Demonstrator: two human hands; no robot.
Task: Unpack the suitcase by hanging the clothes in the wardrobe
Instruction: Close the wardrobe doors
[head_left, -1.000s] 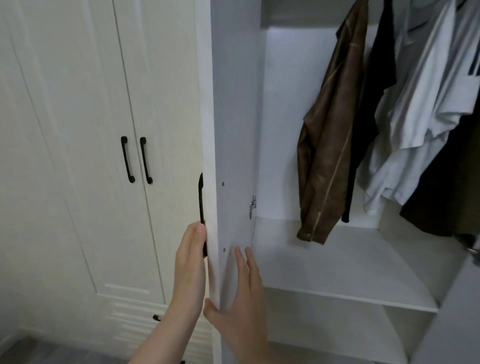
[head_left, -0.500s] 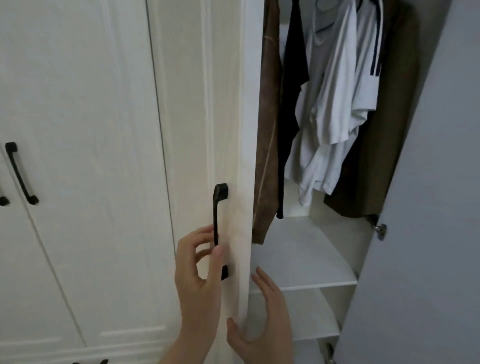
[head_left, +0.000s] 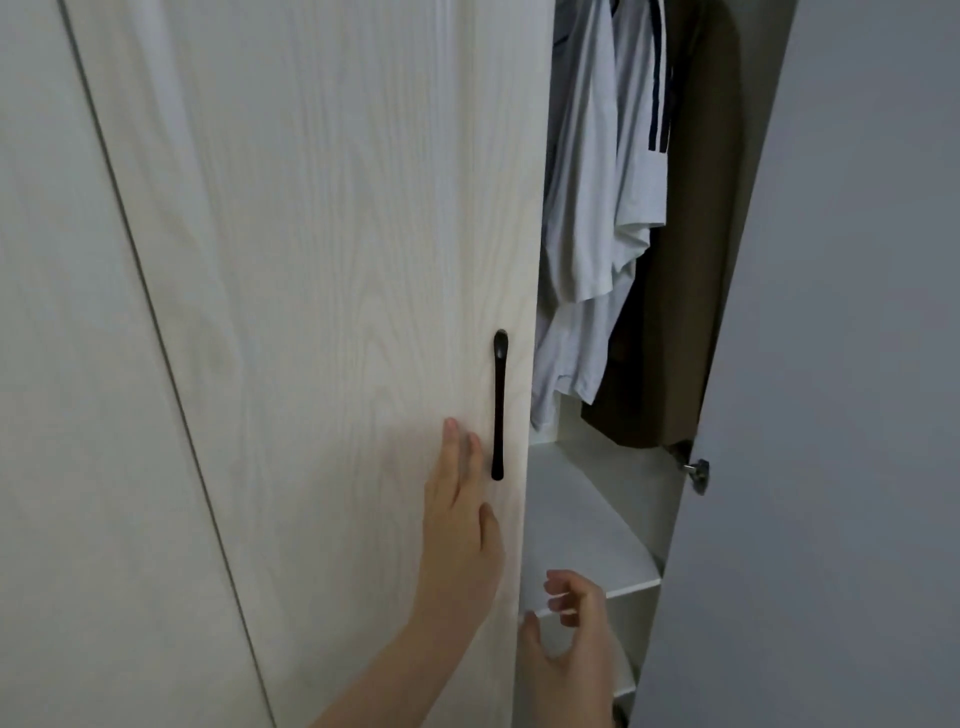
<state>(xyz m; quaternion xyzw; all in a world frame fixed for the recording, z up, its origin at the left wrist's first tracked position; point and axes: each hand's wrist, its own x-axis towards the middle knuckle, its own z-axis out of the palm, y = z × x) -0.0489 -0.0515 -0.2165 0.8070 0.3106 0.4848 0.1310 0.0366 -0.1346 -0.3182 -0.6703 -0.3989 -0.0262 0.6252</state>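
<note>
The left hand (head_left: 460, 525) lies flat on the front of the wardrobe door (head_left: 322, 312), fingers straight, just to the left of the black handle (head_left: 498, 405) and not holding it. The right hand (head_left: 571, 639) is lower, beside the door's edge, with fingers loosely curled and holding nothing. The clothes hang inside the wardrobe, above and to the right of both hands: a white shirt (head_left: 592, 208) and a brown coat (head_left: 685, 260), over a white shelf (head_left: 587, 525).

Your left hand (head_left: 460, 525) reaches up and forward, fingers straight, palm flat; your right hand (head_left: 571, 649) hovers lower, fingers loosely curled, holding nothing.
</note>
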